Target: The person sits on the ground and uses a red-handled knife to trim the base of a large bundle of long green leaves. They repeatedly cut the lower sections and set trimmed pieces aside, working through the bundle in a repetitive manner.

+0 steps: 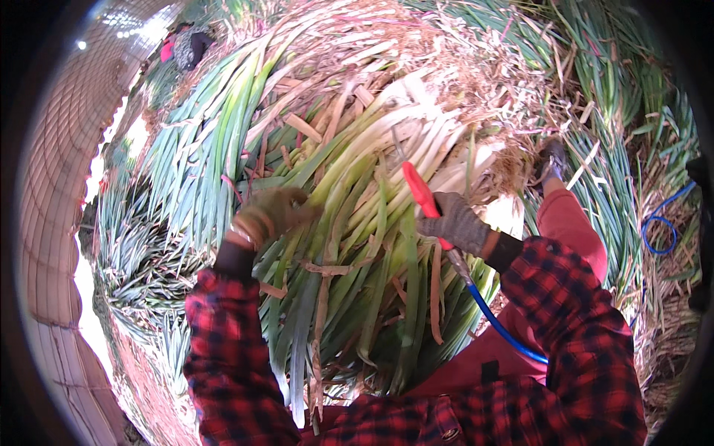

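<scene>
right hand (459,224), gloved, closed around a red tool (419,187) whose thin tip points away from the body; left hand (269,214), gloved, at the leaves of a heap of long onions (364,199), its grip impossible to tell. the heap lies beneath and between both hands, pale roots toward the upper right. a blue hose (491,318) trails from the tool; a shoe (552,159) stands beside the roots.

Red tool (421,189) up over the leafy stalks (361,175)!
Your gloved right hand (457,223) grips it, blue hose (484,311) attached; your gloved left hand (271,214) is at the leaves (335,215).
</scene>
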`<state>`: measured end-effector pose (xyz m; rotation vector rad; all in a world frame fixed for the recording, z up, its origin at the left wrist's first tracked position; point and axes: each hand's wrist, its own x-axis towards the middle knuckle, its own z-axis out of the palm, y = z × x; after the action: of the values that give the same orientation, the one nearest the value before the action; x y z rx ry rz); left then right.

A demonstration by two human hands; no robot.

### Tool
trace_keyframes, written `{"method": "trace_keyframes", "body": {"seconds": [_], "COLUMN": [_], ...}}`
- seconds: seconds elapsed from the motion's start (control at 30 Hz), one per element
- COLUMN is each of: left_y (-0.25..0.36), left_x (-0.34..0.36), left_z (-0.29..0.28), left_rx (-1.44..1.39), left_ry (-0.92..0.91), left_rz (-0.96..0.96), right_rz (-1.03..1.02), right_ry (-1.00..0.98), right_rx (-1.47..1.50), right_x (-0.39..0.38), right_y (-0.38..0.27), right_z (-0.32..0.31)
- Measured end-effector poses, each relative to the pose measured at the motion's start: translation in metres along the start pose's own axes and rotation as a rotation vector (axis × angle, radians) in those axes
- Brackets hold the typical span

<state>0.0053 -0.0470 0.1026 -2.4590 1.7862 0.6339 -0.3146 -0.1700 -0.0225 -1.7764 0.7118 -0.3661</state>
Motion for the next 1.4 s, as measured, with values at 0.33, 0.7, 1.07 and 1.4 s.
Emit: {"method": "trace_keyframes", "body": {"seconds": [0.33,0.7,1.07,1.4], "left_y": [-0.086,-0.120,-0.111,-0.078], "left_x": [0.129,0.118,-0.019,0.013], "left_z": [-0.032,-0.095,-0.034,-0.013], "left_rx": [0.197,0.255,0.022,-0.736], "left_ry": [1.066,0.532,0.325,0.390], "left_rz": [-0.108,-0.596,-0.301,-0.065], "right_rz": [0.016,-0.007,-0.073,-0.138], "right_ry": [-0.118,-0.183,-0.094,-0.023], "right_rx": [-0.002,-0.094,0.030,-0.055], "right_x": [-0.019,-0.010,-0.022,-0.022], "right_y": [-0.038,-0.037,-0.025,-0.017], "right_z": [0.007,0.013,0.020,0.009]}}
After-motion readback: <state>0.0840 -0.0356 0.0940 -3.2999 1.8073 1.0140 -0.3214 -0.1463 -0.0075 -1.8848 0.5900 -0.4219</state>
